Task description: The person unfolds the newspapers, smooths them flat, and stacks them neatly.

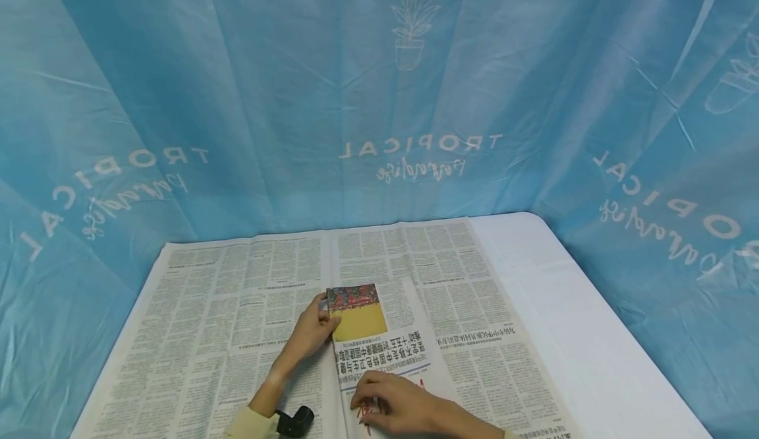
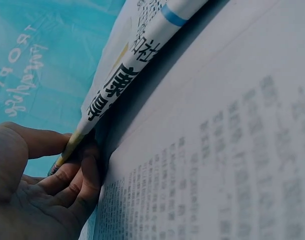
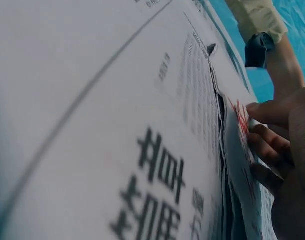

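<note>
A narrow folded newspaper (image 1: pixel 385 347) with large black headline characters lies over the spread sheets, its far end carrying a yellow and red picture (image 1: pixel 358 317). My left hand (image 1: pixel 313 325) pinches the far left fold between thumb and fingers. Seen from the left wrist, the thumb lies over the folded newspaper (image 2: pixel 122 80) and the fingers tuck under its edge, that side standing off the sheet below. My right hand (image 1: pixel 409 403) rests on the near part, bent fingertips touching the paper by the red characters (image 3: pixel 241 117).
Spread newspaper sheets (image 1: pixel 249 307) cover most of the white table (image 1: pixel 569 307), whose bare strip shows at the right. A blue curtain (image 1: pixel 308 96) with white lettering hangs round the back and sides. A black wrist device (image 1: pixel 294 422) sits at the left cuff.
</note>
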`<state>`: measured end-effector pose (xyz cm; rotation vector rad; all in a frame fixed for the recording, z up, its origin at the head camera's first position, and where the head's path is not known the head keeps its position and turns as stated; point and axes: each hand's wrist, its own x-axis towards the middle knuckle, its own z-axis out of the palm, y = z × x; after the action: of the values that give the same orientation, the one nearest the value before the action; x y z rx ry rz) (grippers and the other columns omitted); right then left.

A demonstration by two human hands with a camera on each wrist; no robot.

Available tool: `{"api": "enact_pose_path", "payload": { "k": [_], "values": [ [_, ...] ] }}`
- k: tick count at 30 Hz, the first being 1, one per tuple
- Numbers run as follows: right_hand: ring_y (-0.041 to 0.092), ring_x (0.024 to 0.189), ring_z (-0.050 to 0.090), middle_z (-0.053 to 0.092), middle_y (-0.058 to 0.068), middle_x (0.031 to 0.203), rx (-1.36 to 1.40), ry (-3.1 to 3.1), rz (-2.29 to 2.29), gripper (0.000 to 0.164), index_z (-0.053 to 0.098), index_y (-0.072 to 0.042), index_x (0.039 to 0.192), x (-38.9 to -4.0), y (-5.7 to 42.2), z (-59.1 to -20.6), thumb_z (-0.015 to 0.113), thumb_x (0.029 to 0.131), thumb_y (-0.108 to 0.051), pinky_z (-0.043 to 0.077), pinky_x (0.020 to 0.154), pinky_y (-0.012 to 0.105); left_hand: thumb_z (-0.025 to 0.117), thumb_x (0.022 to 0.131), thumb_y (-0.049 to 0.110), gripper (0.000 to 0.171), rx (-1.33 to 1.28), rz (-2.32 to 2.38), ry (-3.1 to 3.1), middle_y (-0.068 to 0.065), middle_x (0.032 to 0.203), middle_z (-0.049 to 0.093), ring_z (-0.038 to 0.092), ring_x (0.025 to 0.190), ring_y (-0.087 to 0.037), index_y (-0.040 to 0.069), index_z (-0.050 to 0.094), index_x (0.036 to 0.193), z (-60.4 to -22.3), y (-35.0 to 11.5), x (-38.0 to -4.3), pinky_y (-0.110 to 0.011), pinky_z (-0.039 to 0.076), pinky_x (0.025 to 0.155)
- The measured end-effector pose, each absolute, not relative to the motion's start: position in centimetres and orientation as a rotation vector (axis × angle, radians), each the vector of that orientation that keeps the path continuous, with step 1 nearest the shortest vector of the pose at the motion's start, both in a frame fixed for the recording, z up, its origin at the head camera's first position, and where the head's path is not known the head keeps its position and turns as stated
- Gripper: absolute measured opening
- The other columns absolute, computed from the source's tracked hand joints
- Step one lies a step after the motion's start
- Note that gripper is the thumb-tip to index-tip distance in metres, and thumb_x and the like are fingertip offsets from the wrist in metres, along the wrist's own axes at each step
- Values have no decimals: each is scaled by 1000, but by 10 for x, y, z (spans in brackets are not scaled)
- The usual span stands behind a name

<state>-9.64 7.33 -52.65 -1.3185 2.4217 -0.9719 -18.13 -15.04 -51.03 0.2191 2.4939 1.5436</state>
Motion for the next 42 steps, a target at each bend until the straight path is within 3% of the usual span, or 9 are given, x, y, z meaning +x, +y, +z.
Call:
{"api": "enact_pose_path", "payload": {
  "k": [5, 11, 16, 24, 34, 42],
  "values": [
    [13, 130, 42, 46, -8, 141, -1370, 2533, -783, 34, 58, -32, 132, -98, 87, -526, 60, 97, -33, 38, 105, 43, 58, 97, 8, 68, 230, 1509, 2492, 0, 64, 49, 37, 51, -7, -13, 20, 148, -511, -156, -181, -22, 32, 52],
    [25, 143, 30, 27, 0, 159, -1436, 2625, -613, 46, 41, -33, 147, -104, 106, -532, 48, 102, -41, 33, 106, 55, 58, 97, 8, 68, 255, 1490, 2462, 3, 61, 39, 30, 50, -7, -13, 19, 149, -507, -165, -180, -23, 30, 55],
    [28, 145, 28, 28, 4, 160, -1427, 2713, -520, 48, 40, -29, 148, -107, 120, -535, 45, 102, -43, 33, 108, 55, 59, 97, 10, 68, 265, 1461, 2464, 3, 59, 34, 27, 50, -7, -14, 20, 148, -505, -173, -179, -24, 29, 56],
    [32, 145, 29, 31, 11, 158, -1326, 2817, -502, 52, 42, -21, 149, -104, 145, -535, 46, 102, -43, 28, 111, 51, 60, 96, 9, 68, 235, 1431, 2478, 2, 61, 40, 32, 51, -7, -13, 21, 148, -506, -181, -177, -24, 32, 56],
    [31, 145, 31, 30, 10, 159, -1250, 2815, -523, 55, 41, -18, 150, -103, 155, -535, 46, 102, -44, 33, 110, 49, 64, 92, 4, 73, 131, 1459, 2468, -3, 76, 44, 37, 60, -12, -9, 22, 149, -504, -182, -185, -26, 34, 59],
    [31, 144, 32, 31, 10, 158, -1244, 2821, -552, 54, 42, -18, 149, -102, 155, -538, 48, 101, -43, 35, 109, 49, 67, 89, 5, 48, 251, 1255, 2670, -8, 77, 58, 45, 58, -14, -6, 52, 133, -501, -172, -206, -29, 37, 54]
  ]
}}
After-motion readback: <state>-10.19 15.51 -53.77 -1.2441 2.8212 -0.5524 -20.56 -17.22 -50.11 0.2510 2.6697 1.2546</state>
